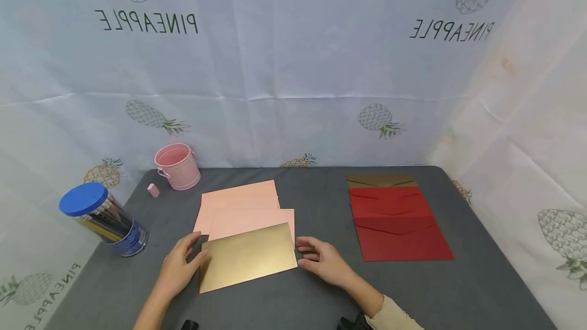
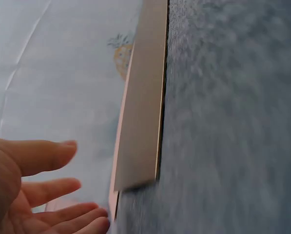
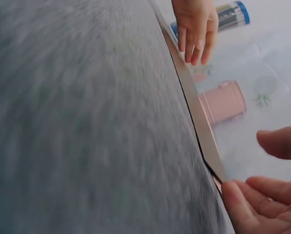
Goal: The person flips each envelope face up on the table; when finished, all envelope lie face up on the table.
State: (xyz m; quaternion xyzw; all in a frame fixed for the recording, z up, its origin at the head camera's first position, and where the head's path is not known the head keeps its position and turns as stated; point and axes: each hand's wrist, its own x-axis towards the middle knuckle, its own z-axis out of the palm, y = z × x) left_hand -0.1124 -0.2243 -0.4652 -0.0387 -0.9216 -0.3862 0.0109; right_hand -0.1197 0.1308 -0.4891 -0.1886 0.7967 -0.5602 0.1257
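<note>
A shiny gold envelope (image 1: 247, 258) lies flat, slightly tilted, over the lower part of several pink envelopes (image 1: 240, 200) on the dark grey table. My left hand (image 1: 179, 267) is at its left end, thumb close to the upper left corner and fingers spread. In the left wrist view those fingers (image 2: 57, 190) are relaxed, with nothing between them. At the gold envelope's right end is my right hand (image 1: 326, 263), fingers slightly bent. The right wrist view puts its fingertips (image 3: 233, 195) right at the envelope's corner, the thumb held apart.
Red envelopes (image 1: 403, 243) overlap in a column on the right, with a brown-gold one (image 1: 380, 181) behind them. At the back left stand a pink bucket (image 1: 179, 169) and a small pink block (image 1: 153, 190). A blue-lidded jar of pencils (image 1: 107, 218) is at the left edge.
</note>
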